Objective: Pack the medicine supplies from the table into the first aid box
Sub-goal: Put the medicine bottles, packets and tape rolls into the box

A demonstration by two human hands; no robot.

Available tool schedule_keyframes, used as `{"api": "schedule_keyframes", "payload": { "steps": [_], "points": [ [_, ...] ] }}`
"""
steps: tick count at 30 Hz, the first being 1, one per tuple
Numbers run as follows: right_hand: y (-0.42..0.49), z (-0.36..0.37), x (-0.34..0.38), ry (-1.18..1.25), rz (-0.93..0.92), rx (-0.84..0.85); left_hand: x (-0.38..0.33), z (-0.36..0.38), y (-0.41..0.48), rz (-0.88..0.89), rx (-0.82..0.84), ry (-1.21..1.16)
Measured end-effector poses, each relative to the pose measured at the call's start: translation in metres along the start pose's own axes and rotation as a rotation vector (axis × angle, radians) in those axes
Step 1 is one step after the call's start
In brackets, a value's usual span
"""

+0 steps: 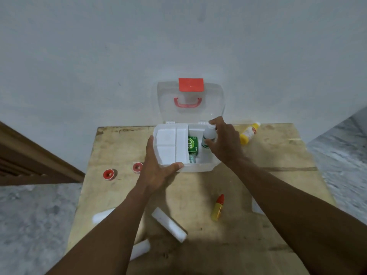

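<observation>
While the clear-lidded first aid box [198,168] stands open on the table [123,147], its red-latched lid [215,100] upright, the left hand [156,171] braces its near-left corner, fingers straight and together along the wall, thumb spread on the front rim. Over the box's right compartment the right hand [226,141] pinches a white, green-labelled bottle [209,135] with curled fingers. Inside lie a green carton [192,144] and a white tray [171,144]. A yellow bottle [248,132] lies right of the box, and a red-capped dropper [218,207] in front.

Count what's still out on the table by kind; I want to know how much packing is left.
Yellow bottles: 2
Red rolls: 2
White tubes: 3
White thing half hidden by the right forearm, kind unclear: 1
Total: 8
</observation>
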State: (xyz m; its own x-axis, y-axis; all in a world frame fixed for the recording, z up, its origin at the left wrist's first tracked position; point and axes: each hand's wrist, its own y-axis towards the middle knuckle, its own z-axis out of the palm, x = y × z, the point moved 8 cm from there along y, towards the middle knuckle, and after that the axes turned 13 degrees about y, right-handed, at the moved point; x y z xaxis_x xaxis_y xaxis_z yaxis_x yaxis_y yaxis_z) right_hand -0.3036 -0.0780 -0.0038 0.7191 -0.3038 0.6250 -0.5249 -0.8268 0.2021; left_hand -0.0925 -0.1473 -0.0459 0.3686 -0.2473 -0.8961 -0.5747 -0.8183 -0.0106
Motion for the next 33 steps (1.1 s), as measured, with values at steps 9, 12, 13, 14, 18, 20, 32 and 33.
{"api": "schedule_keyframes", "payload": {
  "steps": [9,12,13,14,18,20,32,33],
  "points": [
    [0.008,0.010,-0.008,-0.141,0.008,0.029,-0.003,0.002,0.001,-0.003,0.000,0.012],
    [0.009,0.011,-0.006,-0.132,-0.004,0.024,-0.003,0.003,0.002,-0.003,-0.006,0.014],
    [0.009,0.011,-0.005,-0.127,-0.006,0.026,-0.002,0.002,0.002,-0.005,-0.004,0.013],
    [0.008,0.010,-0.004,-0.122,-0.006,0.027,-0.001,0.002,0.003,-0.011,0.001,0.012],
    [0.008,0.008,-0.001,-0.114,0.009,0.018,0.003,0.002,0.003,-0.035,0.016,0.015],
    [0.007,0.008,0.000,-0.126,0.014,0.020,0.005,0.002,0.003,-0.040,0.019,0.018],
    [0.005,0.006,0.003,-0.081,0.022,0.028,-0.005,-0.002,0.003,-0.010,0.020,0.016],
    [0.005,0.006,0.004,-0.078,0.024,0.028,-0.006,-0.002,0.002,-0.008,0.018,0.019]
  ]
}}
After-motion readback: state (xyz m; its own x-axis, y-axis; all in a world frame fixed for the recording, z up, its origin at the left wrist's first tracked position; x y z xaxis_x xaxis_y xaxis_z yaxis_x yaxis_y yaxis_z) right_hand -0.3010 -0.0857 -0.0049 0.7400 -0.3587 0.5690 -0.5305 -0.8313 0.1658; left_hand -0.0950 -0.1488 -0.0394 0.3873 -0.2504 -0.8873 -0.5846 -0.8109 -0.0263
